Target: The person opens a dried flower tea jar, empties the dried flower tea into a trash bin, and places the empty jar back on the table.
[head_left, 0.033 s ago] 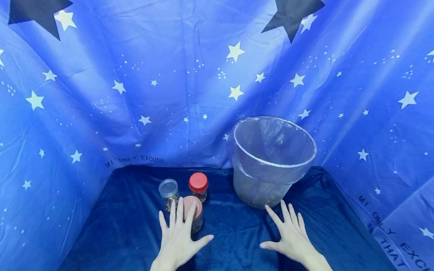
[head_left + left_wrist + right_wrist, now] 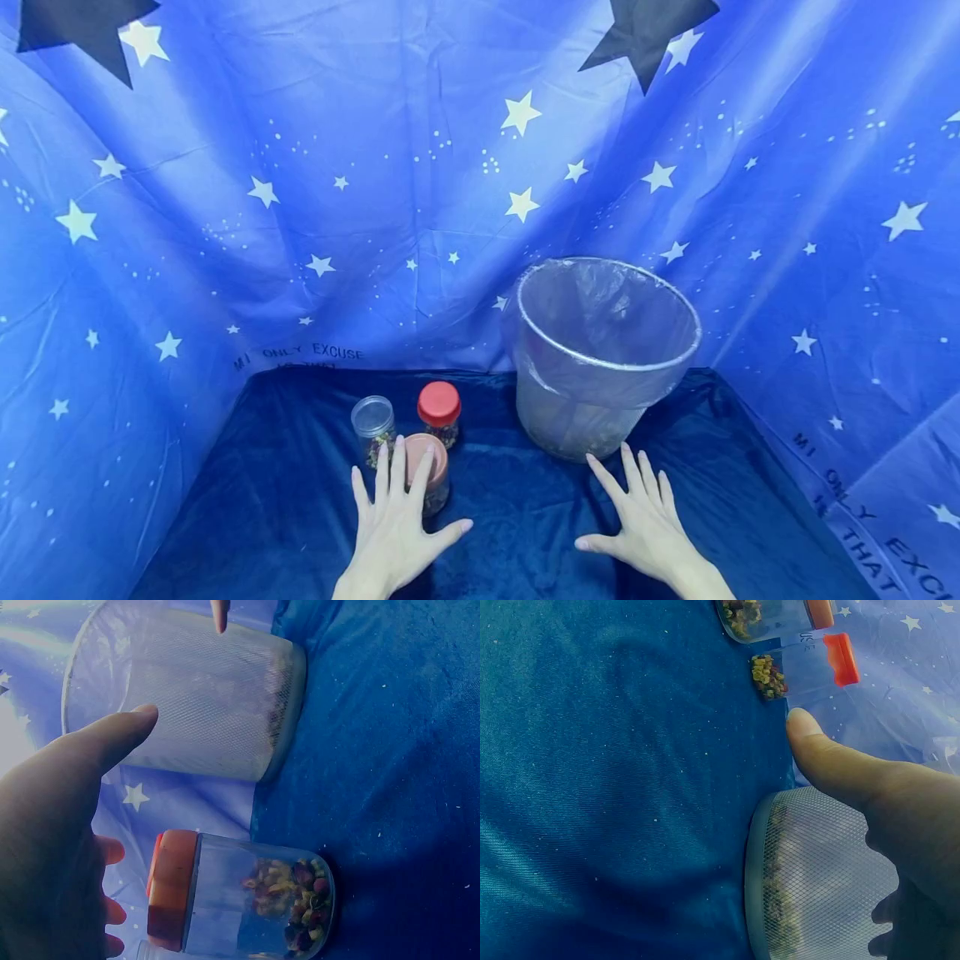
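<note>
My left hand point(image 2: 393, 537), palm down with spread fingers, hovers over the near side of a jar with an orange-pink lid point(image 2: 440, 493), overlapping it in the head view. Dried buds or fruit pieces point(image 2: 304, 907) lie in that jar's bottom. Behind it stands a jar with a red lid point(image 2: 438, 403); to its left is a jar with a clear lid point(image 2: 372, 414). Spread in the same way, my right hand point(image 2: 645, 529) is in front of a mesh bin point(image 2: 551, 408) lined with a clear plastic bag. Both hands hold nothing.
Dark blue velvety cloth point(image 2: 255, 500) covers the table, with small pale specks on it. Blue curtains with white stars point(image 2: 405, 167) hang at the back and along both sides. Some brownish matter point(image 2: 780, 900) shows through the lower mesh of the bin.
</note>
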`<state>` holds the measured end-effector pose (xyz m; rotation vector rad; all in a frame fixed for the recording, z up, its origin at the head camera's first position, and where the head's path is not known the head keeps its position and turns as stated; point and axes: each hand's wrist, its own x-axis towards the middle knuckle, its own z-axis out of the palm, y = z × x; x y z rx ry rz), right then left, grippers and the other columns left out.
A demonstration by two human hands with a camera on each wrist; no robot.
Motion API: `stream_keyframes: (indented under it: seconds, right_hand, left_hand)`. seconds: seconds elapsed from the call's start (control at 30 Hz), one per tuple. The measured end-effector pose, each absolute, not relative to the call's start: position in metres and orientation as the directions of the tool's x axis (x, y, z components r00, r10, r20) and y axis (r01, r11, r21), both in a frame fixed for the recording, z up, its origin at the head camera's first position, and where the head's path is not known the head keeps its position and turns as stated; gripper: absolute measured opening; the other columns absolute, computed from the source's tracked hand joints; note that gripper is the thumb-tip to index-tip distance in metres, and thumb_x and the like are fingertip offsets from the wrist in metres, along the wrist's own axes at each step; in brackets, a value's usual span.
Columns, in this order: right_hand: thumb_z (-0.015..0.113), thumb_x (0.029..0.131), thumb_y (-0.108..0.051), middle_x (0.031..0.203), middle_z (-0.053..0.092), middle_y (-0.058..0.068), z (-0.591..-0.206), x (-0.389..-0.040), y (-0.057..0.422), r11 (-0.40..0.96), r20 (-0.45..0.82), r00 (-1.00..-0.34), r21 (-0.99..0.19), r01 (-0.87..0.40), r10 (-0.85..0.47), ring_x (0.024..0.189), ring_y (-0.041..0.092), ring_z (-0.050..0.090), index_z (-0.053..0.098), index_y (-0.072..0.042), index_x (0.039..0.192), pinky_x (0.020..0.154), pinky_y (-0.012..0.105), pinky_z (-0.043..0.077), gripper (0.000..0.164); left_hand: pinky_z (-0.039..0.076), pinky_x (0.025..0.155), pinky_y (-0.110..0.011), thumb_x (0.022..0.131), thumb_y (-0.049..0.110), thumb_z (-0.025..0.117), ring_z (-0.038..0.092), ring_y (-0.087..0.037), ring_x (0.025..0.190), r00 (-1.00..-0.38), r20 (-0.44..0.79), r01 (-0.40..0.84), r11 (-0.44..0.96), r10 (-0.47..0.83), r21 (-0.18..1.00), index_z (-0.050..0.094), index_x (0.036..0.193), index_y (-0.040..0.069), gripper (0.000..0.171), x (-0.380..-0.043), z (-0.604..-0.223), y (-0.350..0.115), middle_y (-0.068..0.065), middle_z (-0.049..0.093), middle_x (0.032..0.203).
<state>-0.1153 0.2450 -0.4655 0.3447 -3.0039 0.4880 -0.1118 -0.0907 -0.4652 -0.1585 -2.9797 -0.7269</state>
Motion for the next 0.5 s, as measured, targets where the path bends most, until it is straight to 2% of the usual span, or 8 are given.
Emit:
stream_keyframes:
  seconds: [0.5]
  right_hand:
    - [0.081,0.063,-0.061,0.156,0.023,0.034,-0.4586,-0.1105,0.2464,0.924,0.148,-0.97,-0.303,-0.232,-0.195,0.142,0.058,0.02,0.038,-0.022,0.151,0.106,0.074,0.017,0.105]
  left_hand:
    - [-0.007,0.111,-0.075,0.071,0.086,0.055,0.003,-0.044,0.152,-0.994,0.059,0.106,0.886,0.089,0.452,0.029,0.156,0.024,0.108,-0.112,-0.4582,-0.0913,-0.019,0.009,0.166]
